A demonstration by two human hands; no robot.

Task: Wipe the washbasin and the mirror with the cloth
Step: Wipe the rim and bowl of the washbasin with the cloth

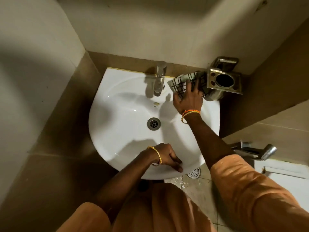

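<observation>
- Basin [127, 131]: white, wall-mounted in a tiled corner, seen from above; largest item in view. Bowl looks clean and glossy; no mirror visible in this view.
- My right hand [189, 99] is at the back right rim, beside the tap [160, 79], fingers spread wide and flat, pressing the cloth [181, 82] onto the ledge.
- Cloth: checked, dark lines on pale ground, bunched between tap and the metal holder [224, 81]; its far edge touches or slips under the holder, cannot tell which.
- My left hand [167, 157] rests on the front rim, fingers curled narrow with tips on the porcelain, holding nothing; judged as bracing.
- Step in hand, as I judge it: wiping the rear ledge. To do it well I would keep the palm flat so the cloth stays spread, sweep from holder toward tap, then round the tap base where grime tends to collect.
- Risk: cloth snagging on the holder's corner; lead with the fingers, not the wrist.
- Drain [153, 123]: open, centre of bowl; leave it for last.
</observation>
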